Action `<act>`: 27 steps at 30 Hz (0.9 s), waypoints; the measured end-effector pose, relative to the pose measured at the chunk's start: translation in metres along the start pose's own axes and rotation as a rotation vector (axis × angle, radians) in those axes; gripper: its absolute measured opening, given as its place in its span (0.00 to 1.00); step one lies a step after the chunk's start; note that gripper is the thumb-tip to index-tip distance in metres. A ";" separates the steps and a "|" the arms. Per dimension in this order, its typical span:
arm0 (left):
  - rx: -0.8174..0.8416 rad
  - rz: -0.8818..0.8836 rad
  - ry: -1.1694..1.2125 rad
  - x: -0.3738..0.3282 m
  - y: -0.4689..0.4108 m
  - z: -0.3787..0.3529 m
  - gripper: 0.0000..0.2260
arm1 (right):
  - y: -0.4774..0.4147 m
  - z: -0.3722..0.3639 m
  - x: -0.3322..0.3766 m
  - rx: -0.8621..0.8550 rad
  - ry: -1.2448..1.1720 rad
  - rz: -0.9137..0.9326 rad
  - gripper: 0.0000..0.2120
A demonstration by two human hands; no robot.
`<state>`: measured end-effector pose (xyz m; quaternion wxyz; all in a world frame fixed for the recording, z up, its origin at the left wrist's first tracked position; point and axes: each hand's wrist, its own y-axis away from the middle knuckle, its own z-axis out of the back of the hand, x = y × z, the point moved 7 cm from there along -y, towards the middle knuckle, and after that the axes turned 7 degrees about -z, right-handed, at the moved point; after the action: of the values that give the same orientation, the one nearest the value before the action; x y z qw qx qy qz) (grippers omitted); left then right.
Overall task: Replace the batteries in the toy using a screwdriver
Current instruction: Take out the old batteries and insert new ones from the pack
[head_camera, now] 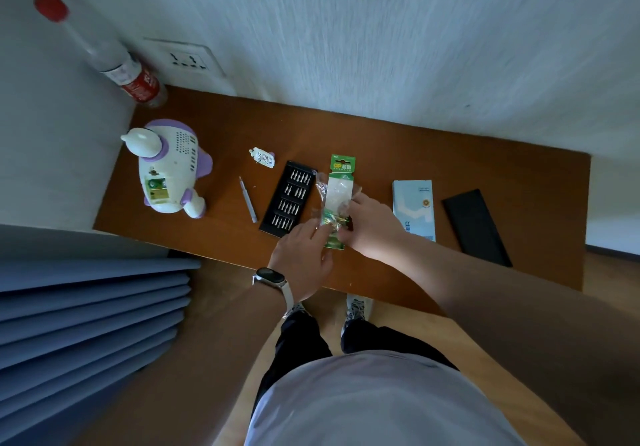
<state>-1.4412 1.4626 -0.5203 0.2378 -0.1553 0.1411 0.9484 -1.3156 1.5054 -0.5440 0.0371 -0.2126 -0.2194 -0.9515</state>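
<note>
A white and purple toy (169, 171) lies at the left of the brown table (485, 168), its battery compartment open and facing up. Its small white cover (264, 158) lies apart toward the middle. A silver screwdriver (248, 199) rests beside a black tray of bits (289, 199). A green battery pack (339, 196) with torn clear plastic lies in the middle. My left hand (304, 258) holds the pack's near end. My right hand (370, 223) pinches at the batteries in the pack from the right.
A plastic bottle (114, 61) with a red cap leans in the back left corner near a wall socket (192, 59). A light blue box (414, 208) and a black lid (476, 225) lie at the right. Blue curtain folds (90, 307) hang at the left.
</note>
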 end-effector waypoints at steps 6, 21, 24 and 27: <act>0.020 0.089 0.092 0.003 0.003 0.003 0.18 | -0.003 -0.001 -0.003 0.032 -0.060 -0.042 0.19; -0.002 0.136 0.087 0.006 -0.002 0.000 0.18 | -0.011 -0.001 0.007 0.035 -0.006 -0.076 0.22; -0.007 0.145 0.081 0.007 -0.004 0.000 0.18 | -0.009 0.000 0.005 -0.014 -0.062 -0.074 0.18; -0.007 0.147 0.069 0.007 -0.006 0.000 0.19 | -0.006 0.003 -0.001 -0.068 -0.107 -0.085 0.13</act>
<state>-1.4444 1.4703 -0.5239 0.1622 -0.1782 0.1570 0.9577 -1.3146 1.5121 -0.5450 -0.0222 -0.2547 -0.1976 -0.9463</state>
